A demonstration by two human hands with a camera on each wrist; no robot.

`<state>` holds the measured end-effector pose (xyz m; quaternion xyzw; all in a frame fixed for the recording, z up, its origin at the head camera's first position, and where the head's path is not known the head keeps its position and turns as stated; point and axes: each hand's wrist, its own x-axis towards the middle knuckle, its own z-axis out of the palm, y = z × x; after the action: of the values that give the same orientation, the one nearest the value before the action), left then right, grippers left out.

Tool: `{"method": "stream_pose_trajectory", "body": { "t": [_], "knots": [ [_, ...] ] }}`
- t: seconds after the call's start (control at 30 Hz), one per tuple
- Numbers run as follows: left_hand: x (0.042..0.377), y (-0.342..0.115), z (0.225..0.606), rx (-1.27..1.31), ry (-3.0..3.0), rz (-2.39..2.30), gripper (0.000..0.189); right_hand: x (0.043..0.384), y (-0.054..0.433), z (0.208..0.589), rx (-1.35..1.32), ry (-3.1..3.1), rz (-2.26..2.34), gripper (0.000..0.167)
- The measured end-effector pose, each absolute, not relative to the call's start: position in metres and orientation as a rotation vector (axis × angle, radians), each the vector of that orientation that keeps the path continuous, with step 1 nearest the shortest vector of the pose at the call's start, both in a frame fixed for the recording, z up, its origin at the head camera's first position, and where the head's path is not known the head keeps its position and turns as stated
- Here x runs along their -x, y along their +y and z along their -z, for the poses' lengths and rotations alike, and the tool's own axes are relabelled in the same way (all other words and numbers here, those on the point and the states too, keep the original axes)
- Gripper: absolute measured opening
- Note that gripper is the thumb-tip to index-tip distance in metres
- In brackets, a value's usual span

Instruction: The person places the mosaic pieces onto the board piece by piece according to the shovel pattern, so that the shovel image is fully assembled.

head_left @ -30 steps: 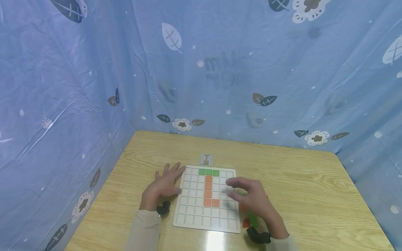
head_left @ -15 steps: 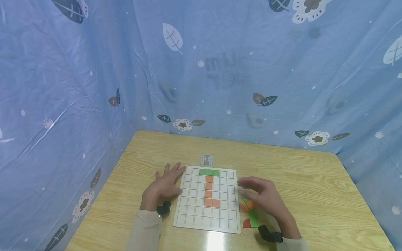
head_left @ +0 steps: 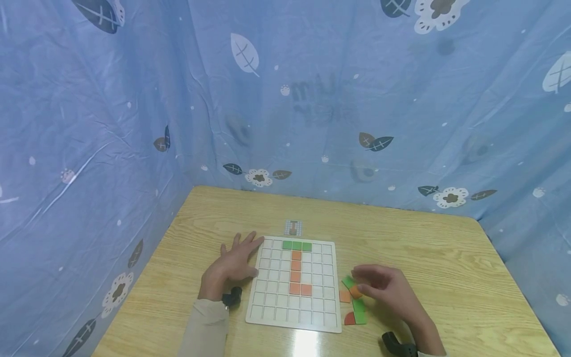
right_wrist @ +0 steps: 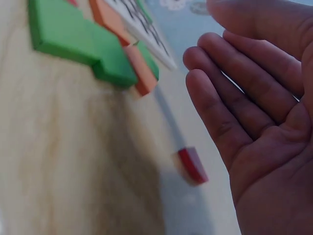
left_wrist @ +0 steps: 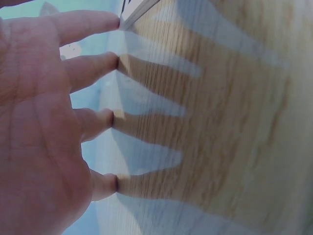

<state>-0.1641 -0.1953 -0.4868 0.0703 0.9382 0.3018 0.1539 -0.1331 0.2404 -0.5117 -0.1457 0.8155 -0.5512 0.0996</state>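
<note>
- Presently I see loose tiles (head_left: 359, 312) beside the right edge of the grid board (head_left: 269, 299), on the counter (head_left: 432, 263).
- The right grip (head_left: 389, 290) hangs farther right of the board, thumb and fingers apart, holding nothing.
- The left grip (head_left: 234, 263) lies splayed at the board's left edge.
- I judge the tiles light, stiff, smooth; pinch by opposite sides.

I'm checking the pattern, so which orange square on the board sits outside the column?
The orange square directly right of the column's bottom one; the other four orange squares line up below the middle green square.
</note>
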Motion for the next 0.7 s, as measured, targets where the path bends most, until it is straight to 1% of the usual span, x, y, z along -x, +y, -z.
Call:
{"method": "stream_pose_trajectory", "body": {
  "t": [0.17,0.33,0.7],
  "knots": [
    [0.164,-0.196,0.488,-0.195,2.690,-0.874,0.096,0.128,0.245,0.517,0.407,2.395,1.611,0.039],
    [0.163,-0.196,0.489,-0.187,2.688,-0.879,0.097,0.126,0.248,0.521,0.441,2.395,1.598,0.037],
    [0.164,-0.195,0.490,-0.194,2.698,-0.877,0.097,0.124,0.243,0.525,0.489,2.592,1.464,0.031]
  ]
}}
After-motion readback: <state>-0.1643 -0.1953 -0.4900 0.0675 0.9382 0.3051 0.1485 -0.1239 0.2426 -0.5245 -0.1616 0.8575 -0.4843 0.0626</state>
